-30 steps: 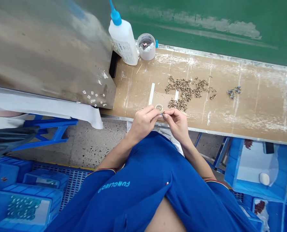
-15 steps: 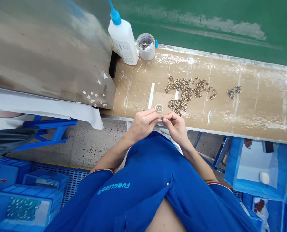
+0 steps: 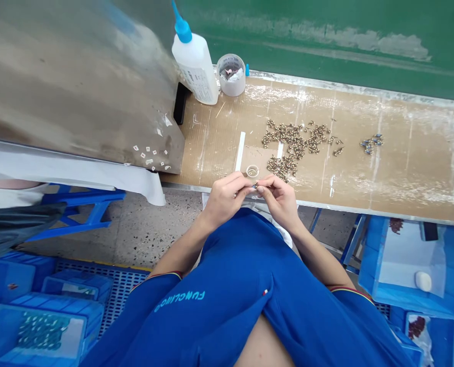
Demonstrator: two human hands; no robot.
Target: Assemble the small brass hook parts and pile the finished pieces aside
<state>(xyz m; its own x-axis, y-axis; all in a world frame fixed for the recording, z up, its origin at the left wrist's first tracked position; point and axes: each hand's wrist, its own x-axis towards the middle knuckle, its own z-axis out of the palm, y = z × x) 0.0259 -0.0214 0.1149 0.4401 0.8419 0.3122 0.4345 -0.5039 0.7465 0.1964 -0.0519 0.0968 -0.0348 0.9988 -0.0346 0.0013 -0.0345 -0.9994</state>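
My left hand (image 3: 227, 198) and my right hand (image 3: 279, 198) meet at the table's front edge, fingertips pinched together. Between them is a small brass-coloured metal piece with a bit of blue (image 3: 255, 186); its exact kind is too small to make out. Both hands are closed on it. Just beyond the fingertips stands a small round clear dish (image 3: 252, 171) with something pale inside. A heap of small brass-coloured metal pieces (image 3: 288, 135) lies beyond my right hand. Farther right is a little cluster of similar pieces with blue parts (image 3: 371, 144).
At the back left stand a white bottle with a blue nozzle (image 3: 196, 66) and a tape roll (image 3: 231, 86) holding scraps. A metal surface (image 3: 77, 92) with small white bits borders the left. Blue bins (image 3: 372, 285) sit below right, others (image 3: 77, 326) below left. Another person's dark clothing shows at far left.
The view has shifted very slightly. Both hands stay together around the small piece, with hardly any visible finger movement.
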